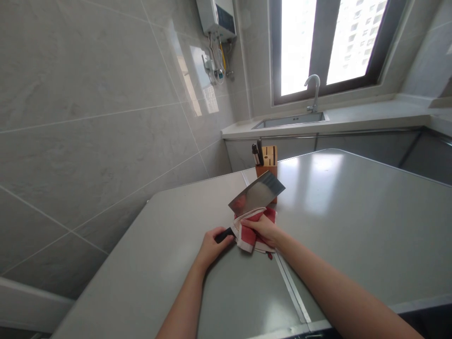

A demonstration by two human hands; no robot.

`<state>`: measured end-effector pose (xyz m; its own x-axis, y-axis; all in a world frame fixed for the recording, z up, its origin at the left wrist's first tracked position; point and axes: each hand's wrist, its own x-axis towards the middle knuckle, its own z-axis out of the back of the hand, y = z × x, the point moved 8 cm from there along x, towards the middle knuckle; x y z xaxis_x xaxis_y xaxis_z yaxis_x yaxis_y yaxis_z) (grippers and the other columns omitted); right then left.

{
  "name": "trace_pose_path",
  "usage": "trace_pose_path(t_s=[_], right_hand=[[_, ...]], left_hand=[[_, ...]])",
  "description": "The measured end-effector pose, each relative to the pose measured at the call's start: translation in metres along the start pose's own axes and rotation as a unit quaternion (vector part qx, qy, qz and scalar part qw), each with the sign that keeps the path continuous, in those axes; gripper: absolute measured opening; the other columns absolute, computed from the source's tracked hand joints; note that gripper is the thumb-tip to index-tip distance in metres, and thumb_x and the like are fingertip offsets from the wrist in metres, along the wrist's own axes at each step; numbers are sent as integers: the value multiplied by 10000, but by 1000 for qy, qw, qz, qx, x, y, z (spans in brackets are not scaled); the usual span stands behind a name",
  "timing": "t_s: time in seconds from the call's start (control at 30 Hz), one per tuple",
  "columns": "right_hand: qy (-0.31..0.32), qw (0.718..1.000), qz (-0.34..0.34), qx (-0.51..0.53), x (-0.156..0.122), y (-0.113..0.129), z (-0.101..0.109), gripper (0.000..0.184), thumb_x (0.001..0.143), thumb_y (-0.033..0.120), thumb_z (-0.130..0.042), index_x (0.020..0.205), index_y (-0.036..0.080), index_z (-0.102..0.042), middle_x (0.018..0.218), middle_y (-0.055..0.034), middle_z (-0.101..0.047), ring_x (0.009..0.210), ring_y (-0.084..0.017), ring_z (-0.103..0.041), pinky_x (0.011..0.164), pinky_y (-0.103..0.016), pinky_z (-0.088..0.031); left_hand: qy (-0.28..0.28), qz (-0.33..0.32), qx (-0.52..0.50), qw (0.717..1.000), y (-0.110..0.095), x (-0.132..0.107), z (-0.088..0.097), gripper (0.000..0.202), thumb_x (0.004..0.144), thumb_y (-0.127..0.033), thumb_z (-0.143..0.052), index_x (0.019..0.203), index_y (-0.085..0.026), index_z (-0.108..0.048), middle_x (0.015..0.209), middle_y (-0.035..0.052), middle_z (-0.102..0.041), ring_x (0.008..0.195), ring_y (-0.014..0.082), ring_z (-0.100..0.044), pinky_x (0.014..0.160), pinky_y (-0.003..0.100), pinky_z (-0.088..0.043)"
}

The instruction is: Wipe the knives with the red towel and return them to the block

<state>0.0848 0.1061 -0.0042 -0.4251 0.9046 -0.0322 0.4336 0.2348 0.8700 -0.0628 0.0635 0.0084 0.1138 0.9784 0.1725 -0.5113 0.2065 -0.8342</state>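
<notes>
Grey tiled wall (106, 165) left of pale tabletop (141, 282). Cleaver (252, 197) over tabletop, blade (263, 188) before wooden knife block (270, 155). Left hand (212, 245) wrapped round black handle (225, 234); right hand (263, 228) grasping red-and-white cloth (247, 238) against blade. Risks: folds slipping, baring fingers to edge; careless swing knocking knife block.

Large glossy grey marbled wall tiles (99, 70), divided by thin pale grout lines (90, 117), cover the left side. High near the corner hangs a white box-shaped water heater (208, 16) with a dark front panel (225, 19) and a yellow hose (222, 56) below. Daylight enters through a dark-framed window (322, 42), a pale high-rise building (360, 37) beyond. Beneath runs a white worktop (367, 110) with a rectangular metal sink (282, 121), a curved silver faucet (316, 92) and grey cabinet fronts (363, 146). The broad, pale grey counter (360, 235) catches bright reflections.
</notes>
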Motion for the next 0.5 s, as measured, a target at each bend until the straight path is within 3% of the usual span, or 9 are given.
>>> trace_pose_path(t_s=[0.27,0.5], right_hand=[[-60,996,59,8,3,0,5,445,567,306,-769,948,157,-594,963,-74,-678,899,-222,-631,868,-386,-469],[-43,998,36,-16,1,3,2,415,576,328,-761,926,169,-605,968,-73,-678,918,-222,-628,880,-378,-471]], left_hand=[[7,-7,2,1000,2,-1,-2,307,739,-418,-590,758,-115,-635,649,3,-557,615,116,-458,559,204,-340],[2,-3,8,1000,3,0,-1,305,748,-412,-576,728,-113,-630,630,5,-544,607,116,-449,551,204,-339]])
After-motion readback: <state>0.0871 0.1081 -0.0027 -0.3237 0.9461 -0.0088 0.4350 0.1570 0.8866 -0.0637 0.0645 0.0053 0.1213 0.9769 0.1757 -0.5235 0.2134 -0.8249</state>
